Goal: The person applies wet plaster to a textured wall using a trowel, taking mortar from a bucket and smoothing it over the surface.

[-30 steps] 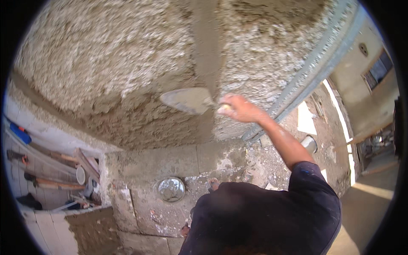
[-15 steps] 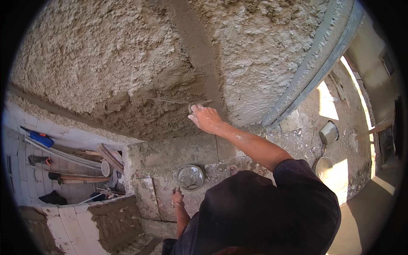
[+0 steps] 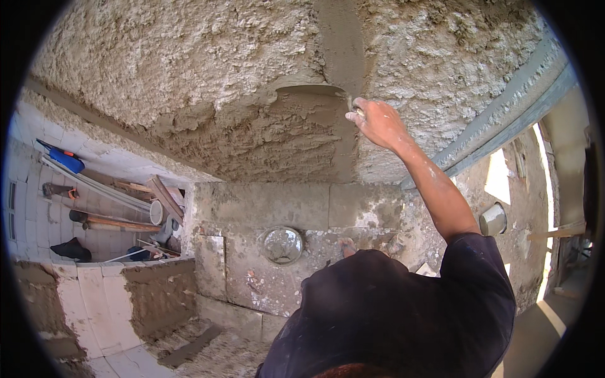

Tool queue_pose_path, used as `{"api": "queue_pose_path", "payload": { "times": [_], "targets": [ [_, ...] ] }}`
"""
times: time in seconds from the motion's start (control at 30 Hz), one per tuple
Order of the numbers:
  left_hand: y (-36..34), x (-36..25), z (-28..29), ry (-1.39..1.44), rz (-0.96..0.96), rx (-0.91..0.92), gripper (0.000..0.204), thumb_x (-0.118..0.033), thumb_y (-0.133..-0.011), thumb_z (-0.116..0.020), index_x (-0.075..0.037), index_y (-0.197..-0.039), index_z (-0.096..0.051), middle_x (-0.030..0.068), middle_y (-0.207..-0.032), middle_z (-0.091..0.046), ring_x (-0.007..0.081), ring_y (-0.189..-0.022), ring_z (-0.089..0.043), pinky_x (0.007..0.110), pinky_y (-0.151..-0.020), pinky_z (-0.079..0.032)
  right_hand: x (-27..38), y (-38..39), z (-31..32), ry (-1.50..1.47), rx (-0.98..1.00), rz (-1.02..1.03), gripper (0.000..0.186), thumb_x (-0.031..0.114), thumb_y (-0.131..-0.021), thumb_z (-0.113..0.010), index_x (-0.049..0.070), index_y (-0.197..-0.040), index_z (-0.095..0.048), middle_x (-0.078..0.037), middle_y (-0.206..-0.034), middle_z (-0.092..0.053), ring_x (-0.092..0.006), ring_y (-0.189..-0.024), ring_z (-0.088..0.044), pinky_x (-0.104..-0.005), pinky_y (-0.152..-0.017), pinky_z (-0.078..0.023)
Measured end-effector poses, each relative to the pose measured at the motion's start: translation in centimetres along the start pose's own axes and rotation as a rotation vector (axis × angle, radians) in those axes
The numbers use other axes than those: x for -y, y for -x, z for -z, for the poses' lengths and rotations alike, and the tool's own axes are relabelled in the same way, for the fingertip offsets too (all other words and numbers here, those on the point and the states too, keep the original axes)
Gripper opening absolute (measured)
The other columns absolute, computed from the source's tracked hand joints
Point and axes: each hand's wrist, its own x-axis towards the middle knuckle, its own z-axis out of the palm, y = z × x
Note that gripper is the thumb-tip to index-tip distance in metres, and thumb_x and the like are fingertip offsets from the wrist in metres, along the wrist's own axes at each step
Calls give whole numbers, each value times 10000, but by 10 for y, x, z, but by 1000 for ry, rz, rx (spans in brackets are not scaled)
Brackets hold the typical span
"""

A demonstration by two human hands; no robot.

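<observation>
My right hand is closed around the handle of a trowel. The thin blade lies against the wall at the top edge of a patch of wet mortar, and its tip points left. Rough, pale plaster covers the wall above that patch. A smooth vertical mortar strip runs up the wall beside the blade. My left hand is out of sight, hidden behind my body or outside the picture.
On the floor below the wall stands a round tub. Farther right is a grey bucket, near a long grey edge profile. Left, beyond a low block wall, lie poles, planks and a blue tool.
My right hand and the trowel have moved up and right along the wall, with the blade now turned against the mortar. My left hand has gone out of view.
</observation>
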Motion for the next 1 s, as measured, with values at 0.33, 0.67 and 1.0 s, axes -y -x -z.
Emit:
{"api": "queue_pose_path", "payload": {
  "times": [0.33,0.67,1.0],
  "targets": [
    [-29,-93,19,271,-207,-136,311,-311,-877,-702,-105,-1086,-600,21,-836,-586,156,-766,-548,323,-624,-448,-43,14,81,-414,88,-203,352,316,-921,-654,-8,-1057,-684,-117,-747,-658,-154,-652,-604,-350,-602,-483],
    [-27,-40,17,164,-54,40,430,-381,-944,-599,-45,-1212,-580,160,-1274,-558,303,-1074,-578,459,-818,-486,46,19,-31,170,162,75,335,335,-951,-590,29,-1085,-618,-231,-915,-685,-424,-893,-657,-519,-782,-516],
    [-25,-50,-3,302,-45,-118,307,-290,-894,-694,-82,-1114,-638,16,-838,-617,150,-709,-563,295,-539,-439,12,-18,24,-244,-183,84,359,355,-980,-570,2,-984,-635,-126,-736,-655,-263,-649,-650,-395,-606,-509]
  ]
}}
